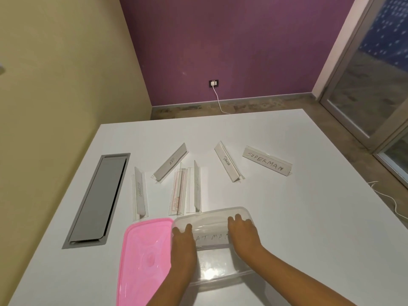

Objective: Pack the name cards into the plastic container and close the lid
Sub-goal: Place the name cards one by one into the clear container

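A: Where's the work at rn?

B: Both hands are down in the clear plastic container (pixel 217 246), near edge of the white table (pixel 298 217). Left hand (pixel 183 246) and right hand (pixel 242 235) sit at either end of the BATMAN card (pixel 210 238), which lies crosswise inside. Fingers curl over its ends; can't tell whether they grip it or just press it flat.

A: So step 1, basically?

B: Looks like it, first card being seated. I count six cards on the table beyond the box: SUPERMAN card (pixel 267 164) far right, PANDA card (pixel 227 162) beside it, one slanted card (pixel 171 161) w/ upside-down writing, two lying side by side in the middle (pixel 187 191), and one more at left (pixel 140 193). Writing on those last few is too blurred to read.

A: Lid?

B: Pink lid (pixel 145 259) is off, flat on the table, touching the container's left side. Not needed yet.

A: Next move needs what?

B: My guess: let go of BATMAN once it's flat, then reach out for the nearest cards, prob the middle pair. The holders are long, so each has to go in along the same direction or they'll ride up and the lid won't seat. Metal cable hatch (pixel 97 199) at left is well apart, no bother.
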### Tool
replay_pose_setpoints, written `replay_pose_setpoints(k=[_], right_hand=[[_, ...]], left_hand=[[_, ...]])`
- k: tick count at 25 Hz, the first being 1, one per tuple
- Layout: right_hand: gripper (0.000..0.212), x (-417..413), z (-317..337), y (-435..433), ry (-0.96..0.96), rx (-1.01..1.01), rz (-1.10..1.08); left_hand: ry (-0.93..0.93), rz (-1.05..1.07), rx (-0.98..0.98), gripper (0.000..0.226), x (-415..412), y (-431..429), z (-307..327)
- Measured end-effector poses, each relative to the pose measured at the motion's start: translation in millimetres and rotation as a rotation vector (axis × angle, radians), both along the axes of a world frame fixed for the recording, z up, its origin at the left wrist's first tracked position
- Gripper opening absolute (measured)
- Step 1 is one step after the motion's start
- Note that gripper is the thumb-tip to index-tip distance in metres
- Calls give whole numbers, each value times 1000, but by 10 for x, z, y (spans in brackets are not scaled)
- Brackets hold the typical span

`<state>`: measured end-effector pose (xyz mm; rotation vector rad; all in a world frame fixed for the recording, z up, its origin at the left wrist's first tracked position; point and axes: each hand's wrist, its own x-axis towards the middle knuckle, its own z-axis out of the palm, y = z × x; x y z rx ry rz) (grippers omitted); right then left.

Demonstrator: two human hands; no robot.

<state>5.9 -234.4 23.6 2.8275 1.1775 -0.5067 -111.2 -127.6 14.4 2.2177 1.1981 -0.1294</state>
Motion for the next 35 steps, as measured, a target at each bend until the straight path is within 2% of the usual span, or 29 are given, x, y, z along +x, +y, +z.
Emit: replay_pose_setpoints(k=[3,6,9,11,14,17,19,21,23,26,28,30,35], right_hand=[[29,-76,79,5,-56,18,49],[49,-65,104,-22,-151,68,88],[49,-114,37,-68,-221,62,106],[48,-129,36,-68,-232,44,70],[50,-93,48,-91,-245,97,16],[52,-23,56,-151,-286,202,-19],[49,25,88,-200,-268,279,-90],[49,91,65,-243,-249,371,-129],[56,143,5,-267,-185,454,-160],[61,198,-138,-299,-34,529,-268],[59,218,-205,-309,33,559,-309],[56,237,-248,-312,59,582,-295],[42,280,-260,-289,108,659,-348]], left_hand=[[-12,-30,56,24,-19,25,-9],[140,-122,182,15,-17,33,24],[285,-245,304,19,5,51,41],[312,-247,362,28,29,100,64],[174,-168,401,5,95,224,157],[-69,-89,429,13,253,387,283],[-191,-31,385,14,430,531,302],[-241,35,228,15,636,692,210],[-218,89,60,22,804,820,87],[-115,134,-78,37,968,907,-110],[-63,134,-118,34,1028,893,-198],[-45,124,-137,19,1056,883,-227],[-101,208,-203,44,1049,987,-172]])
